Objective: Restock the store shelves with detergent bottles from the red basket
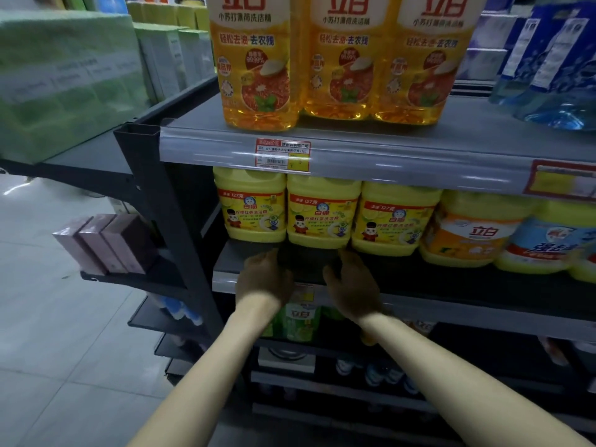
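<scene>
**HEAD VIEW: BOTH HANDS AT THE MIDDLE SHELF**

The fingertips are dim and blurred against the dark middle shelf (pixel 451 279). The left hand (pixel 263 279) and right hand (pixel 351 285) reach in loosely extended, gripping nothing. Both are just below the centre one of three squat yellow detergent bottles (pixel 321 211), which stand in a row. Tall amber bottles (pixel 342 59) stand on the shelf above, their tops cut off.

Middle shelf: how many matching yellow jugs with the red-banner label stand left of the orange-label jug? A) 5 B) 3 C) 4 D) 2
B: three yellow jugs stand side by side on the middle shelf, left of the orange-label jug.
</scene>
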`<state>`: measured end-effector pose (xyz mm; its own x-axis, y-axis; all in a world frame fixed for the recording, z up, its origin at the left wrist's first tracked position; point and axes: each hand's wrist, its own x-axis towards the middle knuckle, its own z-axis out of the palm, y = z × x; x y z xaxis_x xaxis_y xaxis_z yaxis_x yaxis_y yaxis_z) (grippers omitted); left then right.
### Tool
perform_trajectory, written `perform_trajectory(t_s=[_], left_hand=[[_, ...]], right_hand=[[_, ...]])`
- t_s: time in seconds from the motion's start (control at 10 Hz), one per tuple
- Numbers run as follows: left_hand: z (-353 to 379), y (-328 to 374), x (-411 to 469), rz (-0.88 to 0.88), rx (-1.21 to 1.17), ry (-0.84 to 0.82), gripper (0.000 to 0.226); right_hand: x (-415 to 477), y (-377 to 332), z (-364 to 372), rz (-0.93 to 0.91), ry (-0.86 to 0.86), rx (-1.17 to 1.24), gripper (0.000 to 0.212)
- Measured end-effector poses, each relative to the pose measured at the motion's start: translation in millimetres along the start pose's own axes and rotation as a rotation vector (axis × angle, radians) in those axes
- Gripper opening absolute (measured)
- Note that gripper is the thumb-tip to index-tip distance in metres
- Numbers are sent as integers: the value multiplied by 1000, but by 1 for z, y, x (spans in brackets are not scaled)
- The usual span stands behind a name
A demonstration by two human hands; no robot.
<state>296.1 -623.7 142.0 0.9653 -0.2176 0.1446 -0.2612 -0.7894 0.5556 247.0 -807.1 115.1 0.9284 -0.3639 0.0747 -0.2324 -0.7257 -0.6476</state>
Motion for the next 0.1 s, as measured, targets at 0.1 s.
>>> perform_trajectory(t_s=[0.1], left_hand=[[2, 24, -26, 31, 67, -78, 45]], right_hand=[[-20, 12, -19, -49, -59, -177, 58]])
